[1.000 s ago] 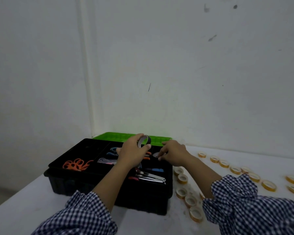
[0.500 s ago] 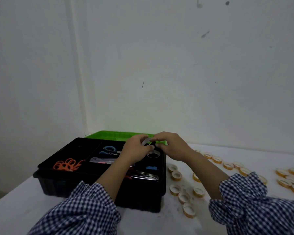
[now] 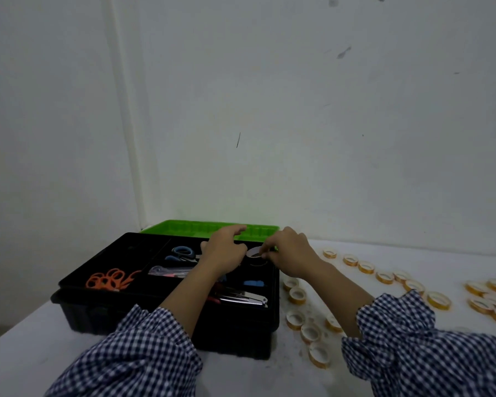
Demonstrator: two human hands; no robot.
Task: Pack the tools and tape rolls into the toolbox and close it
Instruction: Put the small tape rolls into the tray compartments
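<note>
Tape roll sits pinched in my right hand over the 1 o'clock corner of the toolbox, left hand just beside it, grasp I cannot tell; packing step, and next I likely seat it flat, then fetch loose rolls at 3 o'clock.

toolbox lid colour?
Bright green lid, folded open behind the black toolbox; head view.

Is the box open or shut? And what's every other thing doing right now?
toolbox: open, green lid tipped back.
right hand: pinches a tape roll over the toolbox.
left hand: beside that roll, grip unclear.
orange scissors: lying in the left compartment.
silver tool: lying in the toolbox.
yellow tape rolls: flat on the table, unpacked.
</note>
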